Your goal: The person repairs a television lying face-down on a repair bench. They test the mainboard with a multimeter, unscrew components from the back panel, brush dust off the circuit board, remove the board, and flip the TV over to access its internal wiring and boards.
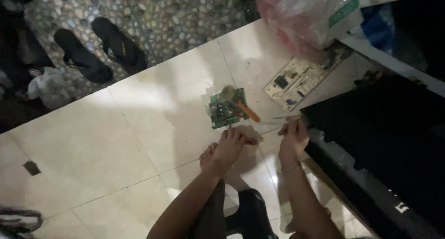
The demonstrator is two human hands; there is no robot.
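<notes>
Near the frame's centre, the left hand point(230, 144) curls its fingers around a thin tool with a reddish handle point(252, 140). The right hand point(294, 136), just right of it, pinches the tool's slender metal shaft point(271, 130) at the edge of a large black panel point(384, 137). A green circuit board point(224, 109) (a brush point(238, 102) lies across it) sits just above on the pale tiled floor point(116, 146).

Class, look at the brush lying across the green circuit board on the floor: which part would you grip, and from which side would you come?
Probably the orange handle of the brush. It sticks out past the lower right edge of the green circuit board over bare tile floor, pointing toward the hands, while the bristle head rests on the board. Come from the lower right, fingers closing across the handle.
</notes>
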